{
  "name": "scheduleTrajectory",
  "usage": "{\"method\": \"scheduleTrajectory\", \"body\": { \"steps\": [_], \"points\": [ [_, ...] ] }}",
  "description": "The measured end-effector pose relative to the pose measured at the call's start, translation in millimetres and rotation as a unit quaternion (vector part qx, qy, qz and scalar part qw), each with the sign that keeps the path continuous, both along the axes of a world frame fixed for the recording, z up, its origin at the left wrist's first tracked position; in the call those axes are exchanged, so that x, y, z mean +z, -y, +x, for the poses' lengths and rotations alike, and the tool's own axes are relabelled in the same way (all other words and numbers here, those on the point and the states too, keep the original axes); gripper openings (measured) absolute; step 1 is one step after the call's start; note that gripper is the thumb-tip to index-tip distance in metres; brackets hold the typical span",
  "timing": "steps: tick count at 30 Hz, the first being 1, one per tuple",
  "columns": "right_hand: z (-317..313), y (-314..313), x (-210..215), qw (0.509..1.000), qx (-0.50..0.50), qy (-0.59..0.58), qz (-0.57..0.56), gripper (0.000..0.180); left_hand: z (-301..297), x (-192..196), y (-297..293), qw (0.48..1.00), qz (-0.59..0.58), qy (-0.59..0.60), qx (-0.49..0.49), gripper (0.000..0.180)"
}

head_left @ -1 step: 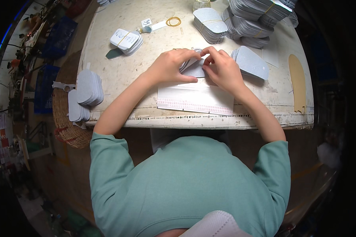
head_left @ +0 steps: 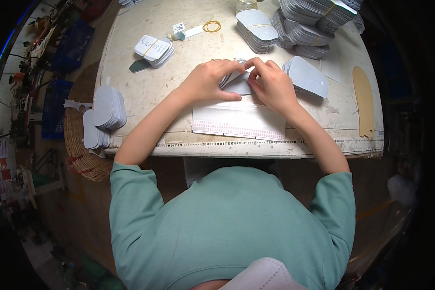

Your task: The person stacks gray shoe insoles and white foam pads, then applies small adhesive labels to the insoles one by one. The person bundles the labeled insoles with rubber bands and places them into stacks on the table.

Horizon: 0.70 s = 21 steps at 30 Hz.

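Note:
A small stack of thin grey insole-shaped pieces (head_left: 238,87) lies on the worktable between my hands, some upper layers lifted and bent up. My left hand (head_left: 209,81) curls its fingers over the left side of the lifted layers, its thumb stretched along the near side. The thumb and fingertips of my right hand (head_left: 274,88) are pinched at the right edge of the pieces. My fingers hide part of the stack. A fanned stack of like grey pieces (head_left: 305,77) rests just beyond my right hand. Nearer me lies a white strip with pink printed rows (head_left: 238,123).
Banded grey stacks (head_left: 256,29) and a taller pile (head_left: 307,34) stand at the back right. Another banded bundle (head_left: 152,48) and rubber bands (head_left: 211,26) lie back left. Loose stacks (head_left: 109,106) sit by the left edge, above a wicker basket (head_left: 79,145). A tan insole template (head_left: 362,101) lies right.

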State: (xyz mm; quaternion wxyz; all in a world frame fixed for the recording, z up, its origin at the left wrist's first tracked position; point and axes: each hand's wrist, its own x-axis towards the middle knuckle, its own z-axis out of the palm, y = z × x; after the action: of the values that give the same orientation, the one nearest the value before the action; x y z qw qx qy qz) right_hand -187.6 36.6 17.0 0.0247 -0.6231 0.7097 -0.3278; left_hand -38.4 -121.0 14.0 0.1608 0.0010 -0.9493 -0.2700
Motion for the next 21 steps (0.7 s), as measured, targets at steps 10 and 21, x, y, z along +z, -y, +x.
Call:
{"method": "scheduleTrajectory", "body": {
  "steps": [10,21],
  "points": [
    [-9,-2,4,0.994,-0.051,-0.046,-0.089,0.029,-1,-2,3,0.999,0.031,-0.037,-0.008,0.033],
    [-5,4,-6,0.996,-0.016,-0.03,-0.078,0.039,0,-1,-2,0.999,-0.026,-0.035,-0.012,0.047]
  ]
}}
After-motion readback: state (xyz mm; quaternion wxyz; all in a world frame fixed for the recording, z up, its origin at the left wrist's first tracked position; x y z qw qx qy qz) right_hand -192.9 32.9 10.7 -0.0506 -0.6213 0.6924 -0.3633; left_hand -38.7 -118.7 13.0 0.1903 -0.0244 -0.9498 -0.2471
